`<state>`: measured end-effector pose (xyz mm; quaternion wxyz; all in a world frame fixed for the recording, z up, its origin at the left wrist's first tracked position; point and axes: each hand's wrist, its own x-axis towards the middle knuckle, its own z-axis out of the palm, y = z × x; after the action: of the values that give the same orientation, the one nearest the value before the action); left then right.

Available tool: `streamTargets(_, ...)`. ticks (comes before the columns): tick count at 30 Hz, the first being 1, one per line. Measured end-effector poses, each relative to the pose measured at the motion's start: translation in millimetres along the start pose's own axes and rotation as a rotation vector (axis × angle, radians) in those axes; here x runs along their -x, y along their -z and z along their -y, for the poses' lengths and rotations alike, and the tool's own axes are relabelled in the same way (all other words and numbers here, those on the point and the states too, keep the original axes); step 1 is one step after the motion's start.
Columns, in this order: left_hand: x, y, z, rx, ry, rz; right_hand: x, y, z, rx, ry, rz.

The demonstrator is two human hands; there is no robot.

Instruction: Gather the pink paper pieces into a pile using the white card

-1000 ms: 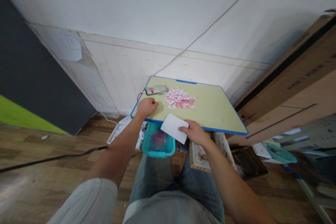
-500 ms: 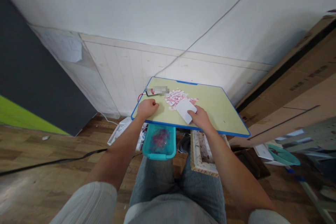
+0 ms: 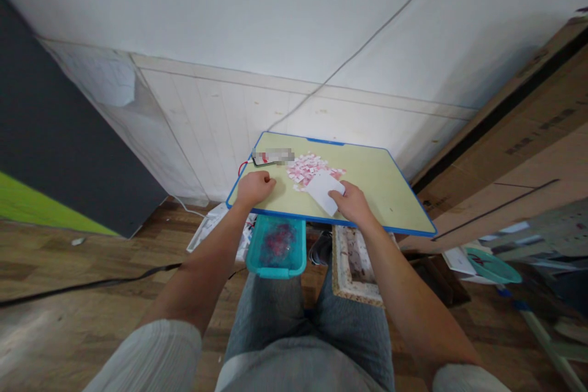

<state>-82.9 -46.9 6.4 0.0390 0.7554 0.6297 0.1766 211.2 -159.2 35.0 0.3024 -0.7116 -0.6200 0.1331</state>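
Observation:
My right hand pinches a white card by its right edge, thumb on top. The card overlaps the near side of a heap of small pink and white pieces on a pale yellow table with a blue rim. My left hand rests on the table left of the heap, its fingers curled in. What those fingers hold, if anything, is too small or hidden to make out. Just beyond the left hand lies a phone, partly blurred out, with a red cable at its left end.
Below the table's front edge sits a teal plastic tub with dark red contents. A speckled foam box stands right of it. White trays lie on the floor at left. Large cardboard boxes lean at the right, near the table.
The whole view has shifted slightly. Both hands keep nearly the same place on the table, and the white card stays in the right hand over the heap's near edge.

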Motion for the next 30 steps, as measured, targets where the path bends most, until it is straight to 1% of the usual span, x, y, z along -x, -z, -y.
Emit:
streamTargets(4, 0, -1, 0, 0.002, -0.004, -0.018, 1, 6, -9, 0.057, -0.069, -0.038)
streamTargets(10, 0, 0, -2, -0.017, 0.028, -0.002, 4, 10, -13, 0.077, -0.043, -0.044)
streamTargets(13, 0, 1, -3, -0.021, 0.014, -0.004, 6, 13, -18, 0.098, -0.067, -0.07)
streamTargets(15, 1, 2, -3, -0.025, 0.004, -0.006, 8, 15, -23, 0.06, -0.081, -0.079)
streamTargets(19, 1, 4, -4, -0.027, 0.012, 0.013, 11, 18, -37, -0.005, -0.073, -0.055)
streamTargets(24, 0, 3, -3, -0.025, 0.004, 0.004, 12, 21, -54, -0.05, -0.139, -0.117)
streamTargets(28, -1, -1, -1, -0.026, 0.002, -0.001, 13, 28, -67, -0.115, -0.108, -0.077)
streamTargets(30, -2, -2, 1, -0.026, -0.004, -0.002, 12, 35, -74, -0.136, -0.132, -0.053)
